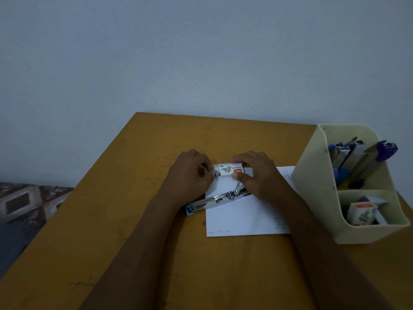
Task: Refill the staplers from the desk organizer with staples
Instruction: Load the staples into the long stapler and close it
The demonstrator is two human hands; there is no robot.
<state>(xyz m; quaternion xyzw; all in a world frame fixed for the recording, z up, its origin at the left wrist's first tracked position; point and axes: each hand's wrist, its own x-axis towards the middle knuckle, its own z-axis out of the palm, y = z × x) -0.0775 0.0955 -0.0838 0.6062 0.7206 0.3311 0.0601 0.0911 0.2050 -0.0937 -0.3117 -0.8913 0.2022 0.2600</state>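
Note:
A small white staple box (228, 170) with a red label is held just above the white paper (241, 215) in the middle of the desk. My left hand (190, 175) pinches its left end and my right hand (257, 175) grips its right end. Below the box, a stapler (214, 200) with a light blue base lies flipped open on the paper and desk, its metal channel facing up. At the right, a cream desk organizer (312, 184) holds two more staplers (362, 157) with blue and purple parts in its back compartment and another staple box (362, 212) in its front one.
The orange-brown wooden desk (134, 231) ends at a pale wall behind and drops off along its left edge. A patterned fabric surface (26, 202) lies lower at the left. The organizer stands close to the desk's right edge.

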